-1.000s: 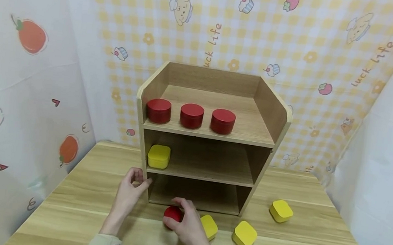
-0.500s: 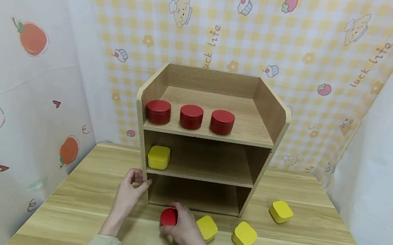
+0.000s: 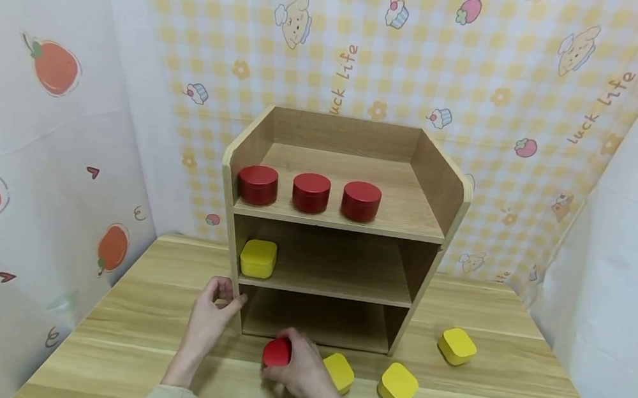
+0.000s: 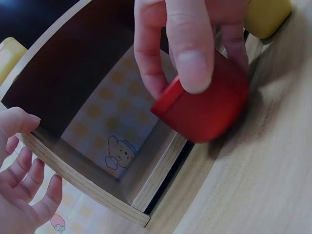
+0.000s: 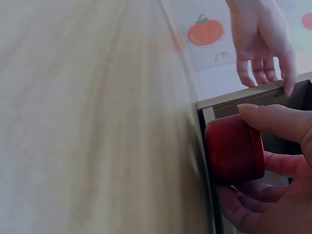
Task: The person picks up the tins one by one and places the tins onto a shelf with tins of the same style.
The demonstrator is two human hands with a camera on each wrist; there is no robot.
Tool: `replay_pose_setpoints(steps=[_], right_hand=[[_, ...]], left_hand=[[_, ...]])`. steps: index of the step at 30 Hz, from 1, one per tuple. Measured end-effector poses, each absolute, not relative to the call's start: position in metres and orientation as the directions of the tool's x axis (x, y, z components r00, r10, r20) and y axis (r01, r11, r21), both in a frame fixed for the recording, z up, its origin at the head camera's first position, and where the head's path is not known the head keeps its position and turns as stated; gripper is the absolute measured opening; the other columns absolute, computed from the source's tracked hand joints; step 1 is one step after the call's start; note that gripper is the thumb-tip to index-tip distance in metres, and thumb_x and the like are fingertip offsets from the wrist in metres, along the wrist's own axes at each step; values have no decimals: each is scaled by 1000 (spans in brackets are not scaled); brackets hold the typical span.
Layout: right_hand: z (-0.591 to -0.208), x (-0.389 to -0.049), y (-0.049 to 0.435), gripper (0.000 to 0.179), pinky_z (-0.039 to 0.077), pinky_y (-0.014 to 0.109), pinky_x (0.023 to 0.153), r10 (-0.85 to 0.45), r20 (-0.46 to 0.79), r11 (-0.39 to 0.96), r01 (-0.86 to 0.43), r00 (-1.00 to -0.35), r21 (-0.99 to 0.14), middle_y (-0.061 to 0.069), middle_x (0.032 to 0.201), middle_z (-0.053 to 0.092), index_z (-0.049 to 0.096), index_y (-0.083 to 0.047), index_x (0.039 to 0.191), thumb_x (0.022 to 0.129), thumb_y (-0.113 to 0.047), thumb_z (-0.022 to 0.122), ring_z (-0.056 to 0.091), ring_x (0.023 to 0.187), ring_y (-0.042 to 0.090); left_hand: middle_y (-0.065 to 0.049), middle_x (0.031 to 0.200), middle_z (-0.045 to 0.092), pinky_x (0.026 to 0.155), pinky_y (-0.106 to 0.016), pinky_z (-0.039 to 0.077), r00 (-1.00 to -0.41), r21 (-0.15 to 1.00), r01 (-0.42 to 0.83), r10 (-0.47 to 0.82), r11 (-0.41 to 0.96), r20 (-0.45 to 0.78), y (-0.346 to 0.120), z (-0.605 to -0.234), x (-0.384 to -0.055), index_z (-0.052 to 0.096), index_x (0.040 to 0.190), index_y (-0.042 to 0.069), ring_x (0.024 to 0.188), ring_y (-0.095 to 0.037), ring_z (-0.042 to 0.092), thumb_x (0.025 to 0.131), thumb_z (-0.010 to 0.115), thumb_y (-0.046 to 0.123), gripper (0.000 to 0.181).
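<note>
My right hand (image 3: 305, 371) grips a red round tin (image 3: 276, 352) by its sides, just in front of the shelf's bottom opening. In the left wrist view that tin (image 4: 214, 109) is tilted and looks lifted off the table. Thumb and fingers hold it from opposite sides in the right wrist view. My left hand (image 3: 208, 318) holds the left side panel of the small wooden shelf (image 3: 354, 137), thumb inside and fingers outside. Three more red tins stand on the top level, the middle one (image 3: 310, 193) among them. A yellow square tin (image 3: 258, 258) sits at the left of the middle level.
Three yellow square tins lie on the wooden table (image 3: 129, 309): one (image 3: 339, 374) beside my right hand, one (image 3: 398, 386) further right, and one (image 3: 457, 347) at the far right. Patterned cloth (image 3: 196, 33) hangs behind and at the sides.
My right hand has shifted slightly left and down with the red tin, whose top has tipped. My left hand stays on the shelf's side. The view has shifted slightly.
</note>
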State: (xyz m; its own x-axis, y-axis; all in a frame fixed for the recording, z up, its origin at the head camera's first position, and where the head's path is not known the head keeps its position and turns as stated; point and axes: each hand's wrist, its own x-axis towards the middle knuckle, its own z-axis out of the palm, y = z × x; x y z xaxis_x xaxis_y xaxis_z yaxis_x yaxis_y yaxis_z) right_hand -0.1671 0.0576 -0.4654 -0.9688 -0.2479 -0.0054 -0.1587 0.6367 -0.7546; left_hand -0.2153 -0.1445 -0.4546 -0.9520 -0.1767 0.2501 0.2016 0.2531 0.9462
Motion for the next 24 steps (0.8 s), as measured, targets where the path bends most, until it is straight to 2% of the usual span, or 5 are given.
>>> replay_pose_setpoints(steps=[14,24], right_hand=[[-445,-163,63,55,47,34,72,-288,67,608,-236,-955,-758,-6,102,57,59,-18,117,71,-29,87,54,94,20],[-430,-161,67,56,46,29,74,-308,123,591,-291,-944,-753,-8,105,56,59,-17,121,73,-29,85,52,96,17]], left_hand=[[-9,93,51,72,-21,46,-951,945,208,-174,251,255,-144,-455,-216,51,100,4,90,-17,49,86,73,4,26],[-10,93,50,68,-21,46,-956,954,204,-166,218,243,-143,-455,-219,51,100,4,88,-18,49,85,72,2,26]])
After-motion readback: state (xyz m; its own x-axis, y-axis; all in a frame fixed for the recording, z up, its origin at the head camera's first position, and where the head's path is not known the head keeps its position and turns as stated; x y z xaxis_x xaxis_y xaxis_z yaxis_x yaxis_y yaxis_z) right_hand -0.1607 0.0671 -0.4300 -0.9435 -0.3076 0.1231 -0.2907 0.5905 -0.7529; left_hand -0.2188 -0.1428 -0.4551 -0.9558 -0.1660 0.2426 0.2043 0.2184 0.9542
